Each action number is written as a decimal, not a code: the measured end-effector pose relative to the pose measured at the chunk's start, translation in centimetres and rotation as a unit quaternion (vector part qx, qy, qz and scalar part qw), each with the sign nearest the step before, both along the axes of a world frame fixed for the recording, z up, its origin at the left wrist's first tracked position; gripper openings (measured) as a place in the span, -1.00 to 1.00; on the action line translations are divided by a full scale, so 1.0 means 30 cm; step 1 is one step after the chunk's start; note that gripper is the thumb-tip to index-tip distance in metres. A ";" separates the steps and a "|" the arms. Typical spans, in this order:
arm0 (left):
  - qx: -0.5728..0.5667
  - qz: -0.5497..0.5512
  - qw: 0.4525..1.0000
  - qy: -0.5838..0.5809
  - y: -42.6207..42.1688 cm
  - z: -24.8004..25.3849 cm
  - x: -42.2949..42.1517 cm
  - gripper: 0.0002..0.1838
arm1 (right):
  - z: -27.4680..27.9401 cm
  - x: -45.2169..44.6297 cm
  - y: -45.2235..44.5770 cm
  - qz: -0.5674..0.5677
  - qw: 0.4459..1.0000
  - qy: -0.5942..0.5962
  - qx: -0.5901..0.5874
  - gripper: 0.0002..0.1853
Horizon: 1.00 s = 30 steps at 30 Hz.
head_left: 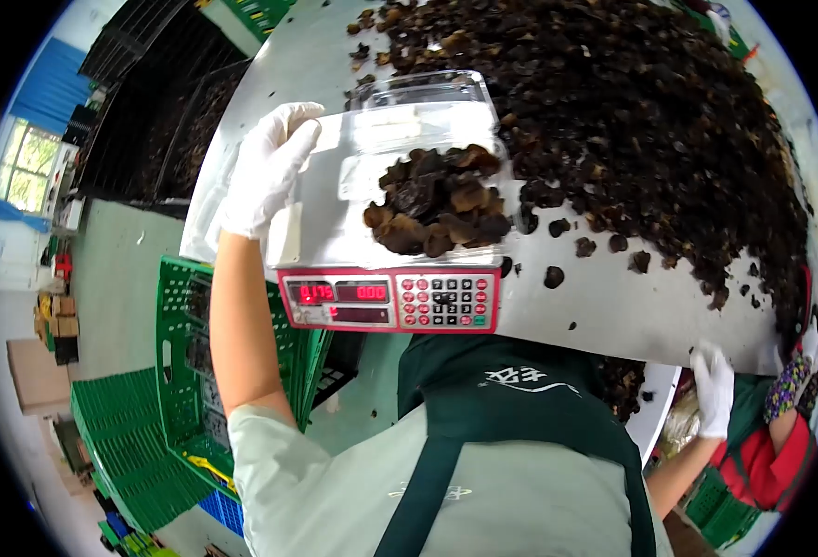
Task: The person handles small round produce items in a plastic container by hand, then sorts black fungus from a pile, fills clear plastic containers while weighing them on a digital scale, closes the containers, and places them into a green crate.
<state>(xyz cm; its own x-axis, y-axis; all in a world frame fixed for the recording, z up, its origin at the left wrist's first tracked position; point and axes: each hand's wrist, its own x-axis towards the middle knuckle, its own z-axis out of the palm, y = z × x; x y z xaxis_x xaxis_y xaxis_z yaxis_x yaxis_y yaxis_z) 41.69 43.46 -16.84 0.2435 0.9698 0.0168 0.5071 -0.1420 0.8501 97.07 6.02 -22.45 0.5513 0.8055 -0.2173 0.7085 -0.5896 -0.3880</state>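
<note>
A red-and-silver electronic scale (389, 301) stands at the table's front edge, its left display reading about 0.175. On its platform sits a clear plastic box with a raised lid (418, 90), and a heap of dark dried fungus pieces (439, 201) lies in the box. White-gloved, my left hand (274, 167) is beside the platform's left side, thumb and fingers slightly apart, with nothing visible between them. My right hand (713, 390), also gloved, is at the table's front edge on the right, fingers extended and nothing seen in it.
A large pile of dark pieces (632, 121) covers the table's back and right. Green crates (175, 371) stand low at the left, near black trays (140, 121). Another person in red (771, 459) is at the far right, with patterned sleeves near the table edge.
</note>
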 end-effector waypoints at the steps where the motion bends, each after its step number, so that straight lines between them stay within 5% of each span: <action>1: 0.002 -0.001 1.000 0.011 0.036 -0.003 0.025 -0.56 | -0.023 -0.011 0.067 0.017 0.998 -0.001 0.065 -0.64; 4: 0.038 -0.043 0.998 0.006 0.197 -0.090 0.064 -0.57 | 0.076 -0.250 0.335 0.145 0.976 0.015 0.164 -0.70; 6: 0.026 0.009 0.996 0.088 0.248 -0.126 0.124 -0.53 | 0.089 -0.320 0.419 0.201 0.971 0.067 0.113 -0.70; 9: 0.016 -0.008 0.991 0.136 0.278 -0.189 0.120 -0.52 | -0.032 -0.401 0.498 0.255 0.947 -0.047 0.189 -0.73; 15: -0.069 0.027 0.996 -0.051 0.251 -0.179 0.094 -0.25 | -0.221 -0.580 0.564 0.337 0.932 0.058 0.116 -0.71; 17: -0.052 0.042 0.992 -0.107 0.227 -0.158 0.091 -0.26 | -0.206 -0.578 0.601 0.267 0.951 0.128 0.085 -0.79; 19: -0.052 0.026 0.975 -0.216 0.202 -0.123 0.079 -0.28 | -0.182 -0.578 0.668 0.266 0.915 0.172 0.251 -0.82; 22: -0.028 0.014 0.976 -0.217 0.167 -0.063 0.057 -0.51 | 0.006 -0.640 0.786 0.272 0.861 0.206 0.378 -0.74; 28: 0.024 -0.028 0.985 -0.168 0.007 0.050 0.081 -0.58 | 0.089 -0.803 0.938 0.386 0.818 0.143 0.402 -0.67; 30: 0.051 -0.053 0.985 -0.155 -0.114 0.092 0.092 -0.54 | 0.060 -0.792 0.935 0.363 0.772 0.142 0.502 -0.71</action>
